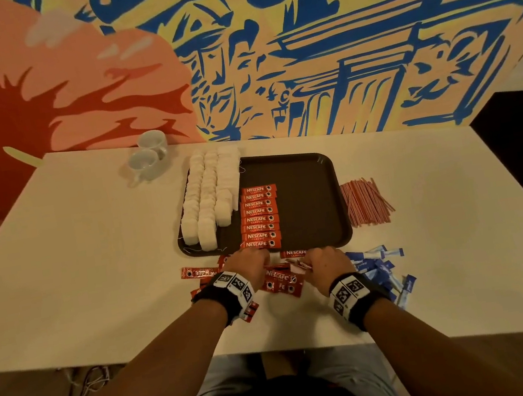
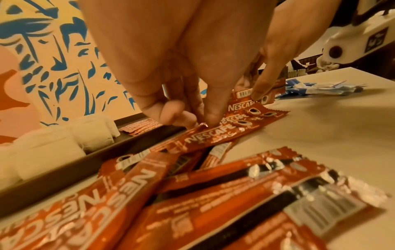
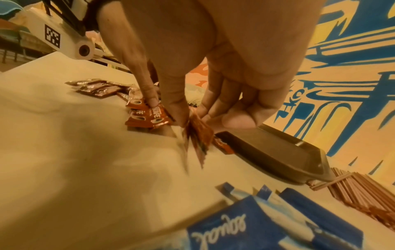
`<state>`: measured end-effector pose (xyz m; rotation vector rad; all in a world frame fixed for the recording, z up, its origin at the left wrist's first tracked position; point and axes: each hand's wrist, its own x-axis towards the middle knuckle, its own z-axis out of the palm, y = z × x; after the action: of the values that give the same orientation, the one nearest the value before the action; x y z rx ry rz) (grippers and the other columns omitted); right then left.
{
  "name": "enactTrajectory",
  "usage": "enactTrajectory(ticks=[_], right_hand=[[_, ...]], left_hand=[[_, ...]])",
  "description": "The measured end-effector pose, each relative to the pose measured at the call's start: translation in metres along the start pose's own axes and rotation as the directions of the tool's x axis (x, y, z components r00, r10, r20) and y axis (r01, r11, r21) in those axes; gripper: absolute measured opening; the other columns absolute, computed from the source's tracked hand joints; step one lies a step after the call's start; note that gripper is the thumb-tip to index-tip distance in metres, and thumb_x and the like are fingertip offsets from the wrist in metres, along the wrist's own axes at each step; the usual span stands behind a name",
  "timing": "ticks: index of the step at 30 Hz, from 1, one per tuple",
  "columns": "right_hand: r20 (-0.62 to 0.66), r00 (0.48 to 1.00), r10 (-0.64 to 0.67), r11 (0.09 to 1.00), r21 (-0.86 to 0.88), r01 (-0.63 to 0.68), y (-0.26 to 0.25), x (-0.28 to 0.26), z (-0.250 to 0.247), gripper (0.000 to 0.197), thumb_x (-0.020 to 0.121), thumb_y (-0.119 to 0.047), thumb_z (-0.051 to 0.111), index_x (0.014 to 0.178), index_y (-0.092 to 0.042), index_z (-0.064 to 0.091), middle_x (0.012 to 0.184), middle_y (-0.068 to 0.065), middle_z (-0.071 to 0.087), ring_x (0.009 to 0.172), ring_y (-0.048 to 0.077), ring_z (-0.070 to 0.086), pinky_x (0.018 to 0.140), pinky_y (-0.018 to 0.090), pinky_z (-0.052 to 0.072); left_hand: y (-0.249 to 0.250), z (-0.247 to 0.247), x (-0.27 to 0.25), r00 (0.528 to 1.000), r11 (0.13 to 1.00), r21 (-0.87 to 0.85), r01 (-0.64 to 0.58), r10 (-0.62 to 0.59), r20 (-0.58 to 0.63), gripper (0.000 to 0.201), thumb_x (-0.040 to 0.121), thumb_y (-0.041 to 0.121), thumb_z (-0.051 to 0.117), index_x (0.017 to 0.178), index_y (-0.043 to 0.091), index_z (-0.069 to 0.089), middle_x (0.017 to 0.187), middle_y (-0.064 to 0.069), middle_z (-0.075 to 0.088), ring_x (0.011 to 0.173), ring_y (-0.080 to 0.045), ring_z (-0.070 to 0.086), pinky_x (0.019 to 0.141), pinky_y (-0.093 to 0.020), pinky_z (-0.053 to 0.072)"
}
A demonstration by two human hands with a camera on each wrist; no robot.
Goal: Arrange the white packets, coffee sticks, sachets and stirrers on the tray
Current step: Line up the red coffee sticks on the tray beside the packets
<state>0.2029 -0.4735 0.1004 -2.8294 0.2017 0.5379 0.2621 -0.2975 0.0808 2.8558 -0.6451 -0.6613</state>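
A dark brown tray [image 1: 306, 191] holds three rows of white packets [image 1: 209, 195] on its left side and a column of red coffee sticks [image 1: 259, 218] beside them. More red coffee sticks [image 1: 281, 281] lie loose on the table just in front of the tray. My left hand [image 1: 249, 262] pinches the end of one loose coffee stick [image 2: 205, 135] at the tray's near edge. My right hand [image 1: 322, 261] pinches another coffee stick [image 3: 198, 133] lifted off the table, blurred in the right wrist view. Blue sachets [image 1: 379, 268] lie right of my right hand. Red stirrers [image 1: 366, 202] lie right of the tray.
Two white cups [image 1: 148, 155] stand at the back left of the white table [image 1: 92, 257]. A painted wall [image 1: 297, 39] rises right behind the table. The table's near edge runs below my wrists.
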Motion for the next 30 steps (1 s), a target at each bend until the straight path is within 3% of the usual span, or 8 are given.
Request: enactTrajectory(ticks=[4, 8, 10, 14, 19, 23, 27, 30], right_hand=[[-0.006, 1.000, -0.001, 0.989, 0.150, 0.002, 0.007, -0.001, -0.010, 0.019, 0.099, -0.027, 0.065, 0.116, -0.020, 0.067, 0.108, 0.001, 0.071, 0.094, 0.017, 0.067, 0.087, 0.032, 0.056], [-0.072, 0.997, 0.033, 0.858, 0.514, 0.009, 0.021, 0.000, -0.020, 0.026, 0.101, -0.019, 0.062, 0.127, -0.019, 0.062, 0.110, -0.001, 0.069, 0.097, 0.016, 0.066, 0.084, 0.029, 0.051], [-0.025, 0.995, 0.096, 0.678, 0.734, -0.047, 0.029, 0.001, -0.022, 0.027, 0.102, -0.015, 0.060, 0.128, -0.017, 0.059, 0.116, 0.001, 0.068, 0.108, 0.020, 0.065, 0.094, 0.034, 0.051], [0.139, 0.955, 0.260, 0.113, 0.978, -0.174, 0.038, 0.005, -0.020, 0.024, 0.103, -0.005, 0.052, 0.125, -0.008, 0.061, 0.117, 0.012, 0.070, 0.110, 0.028, 0.065, 0.096, 0.044, 0.051], [0.183, 0.959, 0.216, -0.166, 0.975, -0.149, 0.021, 0.004, -0.023, 0.033, 0.102, 0.003, 0.047, 0.129, -0.016, 0.054, 0.100, 0.011, 0.066, 0.100, 0.028, 0.067, 0.094, 0.048, 0.053], [0.181, 0.971, 0.157, -0.245, 0.960, -0.139, -0.005, 0.004, -0.026, 0.037, 0.098, -0.002, 0.047, 0.131, -0.015, 0.055, 0.101, 0.012, 0.069, 0.094, 0.032, 0.070, 0.096, 0.050, 0.055], [0.208, 0.969, 0.135, -0.344, 0.927, -0.151, -0.023, 0.006, -0.030, 0.052, 0.098, -0.053, 0.054, 0.123, -0.008, 0.064, 0.117, 0.015, 0.074, 0.108, 0.030, 0.072, 0.099, 0.049, 0.053], [0.188, 0.954, 0.235, -0.171, 0.974, -0.150, -0.021, 0.009, -0.027, 0.064, 0.086, -0.065, 0.067, 0.131, -0.020, 0.059, 0.120, 0.008, 0.073, 0.112, 0.027, 0.070, 0.103, 0.052, 0.052]], left_hand=[[-0.006, -0.002, 0.000, 0.999, 0.999, -0.025, -0.025, 0.025, 0.031, 0.033, 0.098, 0.026, 0.059, 0.131, 0.032, 0.058, 0.132, -0.001, 0.058, 0.119, -0.023, 0.057, 0.103, -0.041, 0.048], [-0.011, -0.007, 0.001, 1.000, 0.993, -0.120, -0.024, 0.022, -0.014, 0.024, 0.098, 0.028, 0.059, 0.120, 0.036, 0.065, 0.130, 0.006, 0.059, 0.118, -0.018, 0.056, 0.102, -0.036, 0.047], [-0.014, -0.013, 0.000, 0.997, 0.978, -0.210, -0.013, -0.004, -0.079, 0.017, 0.097, 0.029, 0.061, 0.110, 0.038, 0.067, 0.123, 0.008, 0.062, 0.113, -0.014, 0.058, 0.098, -0.034, 0.049], [-0.015, -0.030, -0.001, 0.983, 0.906, -0.422, -0.021, -0.058, -0.172, 0.016, 0.095, 0.029, 0.064, 0.107, 0.037, 0.069, 0.114, 0.013, 0.064, 0.102, -0.009, 0.060, 0.091, -0.030, 0.050], [-0.002, -0.064, -0.005, 0.963, 0.575, -0.809, -0.124, -0.126, -0.237, 0.025, 0.093, 0.021, 0.068, 0.118, 0.025, 0.069, 0.107, 0.010, 0.069, 0.099, -0.004, 0.065, 0.090, -0.025, 0.052], [0.025, -0.073, -0.011, 0.984, 0.475, -0.873, -0.107, -0.076, -0.162, 0.020, 0.092, 0.018, 0.070, 0.112, 0.021, 0.071, 0.103, 0.004, 0.071, 0.084, -0.013, 0.071, 0.074, -0.025, 0.060], [0.046, -0.060, -0.008, 0.984, 0.573, -0.814, -0.098, -0.067, -0.166, 0.022, 0.092, 0.017, 0.069, 0.113, 0.022, 0.073, 0.101, 0.010, 0.073, 0.088, -0.008, 0.071, 0.083, -0.031, 0.061], [0.054, -0.052, -0.008, 0.986, 0.651, -0.747, -0.136, 0.016, -0.165, 0.026, 0.094, 0.016, 0.065, 0.118, 0.024, 0.071, 0.106, 0.010, 0.072, 0.091, -0.005, 0.070, 0.086, -0.030, 0.060]])
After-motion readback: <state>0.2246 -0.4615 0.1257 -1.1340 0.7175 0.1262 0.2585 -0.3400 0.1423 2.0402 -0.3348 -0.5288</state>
